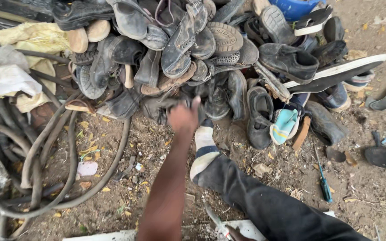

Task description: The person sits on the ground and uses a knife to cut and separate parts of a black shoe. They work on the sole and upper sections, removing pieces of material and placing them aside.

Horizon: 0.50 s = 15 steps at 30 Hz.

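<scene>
Hand deep in the shoe heap

The left hand [183, 117] reaches to the bottom edge of a big pile of worn dark shoes [193, 49] on the dirt ground [126, 178], fingers curled around a black shoe [164, 105] at the pile's front, thumb sticking up. The right hand [237, 233] is barely in view at the bottom, can't tell its grip. Rubber hoses [45, 147] lie left, a blue screwdriver [323, 178] right.

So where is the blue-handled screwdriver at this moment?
In the head view the blue-handled screwdriver lies on the bare dirt at lower right, right of the dark trouser leg and below the light blue shoe at the pile's edge.
</scene>
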Each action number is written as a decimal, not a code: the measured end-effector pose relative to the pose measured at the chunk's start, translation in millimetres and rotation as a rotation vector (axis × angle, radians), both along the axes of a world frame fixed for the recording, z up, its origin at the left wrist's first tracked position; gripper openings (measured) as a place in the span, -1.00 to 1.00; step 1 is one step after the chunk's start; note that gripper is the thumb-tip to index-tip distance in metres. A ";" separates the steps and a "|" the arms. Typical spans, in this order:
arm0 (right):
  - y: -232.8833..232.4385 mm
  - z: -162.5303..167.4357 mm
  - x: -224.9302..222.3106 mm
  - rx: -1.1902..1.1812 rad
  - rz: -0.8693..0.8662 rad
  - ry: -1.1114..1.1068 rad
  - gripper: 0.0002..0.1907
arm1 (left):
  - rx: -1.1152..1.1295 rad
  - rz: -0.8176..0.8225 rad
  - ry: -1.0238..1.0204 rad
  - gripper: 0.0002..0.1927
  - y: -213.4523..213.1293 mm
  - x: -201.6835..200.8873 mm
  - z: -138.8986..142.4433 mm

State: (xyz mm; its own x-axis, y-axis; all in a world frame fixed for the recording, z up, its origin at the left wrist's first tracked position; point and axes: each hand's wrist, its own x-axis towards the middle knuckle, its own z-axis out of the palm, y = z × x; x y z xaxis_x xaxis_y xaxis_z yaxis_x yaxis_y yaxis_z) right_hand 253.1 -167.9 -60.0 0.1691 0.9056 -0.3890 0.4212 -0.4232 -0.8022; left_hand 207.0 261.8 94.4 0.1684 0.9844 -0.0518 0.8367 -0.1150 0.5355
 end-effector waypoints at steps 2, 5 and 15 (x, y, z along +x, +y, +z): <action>-9.6 -3.4 -3.4 0.029 -0.013 0.006 -0.47 | 0.068 -0.066 0.002 -0.25 -54.4 -53.4 -9.3; -19.8 0.2 -7.8 0.120 -0.013 -0.016 -0.47 | 0.190 -0.301 -0.020 -0.46 -143.7 -157.8 -28.8; -28.4 132.7 -46.4 0.173 0.004 -0.185 -0.50 | 0.155 -0.171 0.490 -0.36 -234.5 -222.3 -68.9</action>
State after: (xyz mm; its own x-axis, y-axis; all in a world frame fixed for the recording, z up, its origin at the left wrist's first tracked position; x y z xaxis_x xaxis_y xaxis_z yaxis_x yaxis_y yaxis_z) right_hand 206.7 -196.3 72.7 0.2194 0.9568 -0.1909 0.5691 -0.2844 -0.7715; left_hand -15.3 27.3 25.5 0.3197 0.9473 -0.0206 0.9465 -0.3182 0.0530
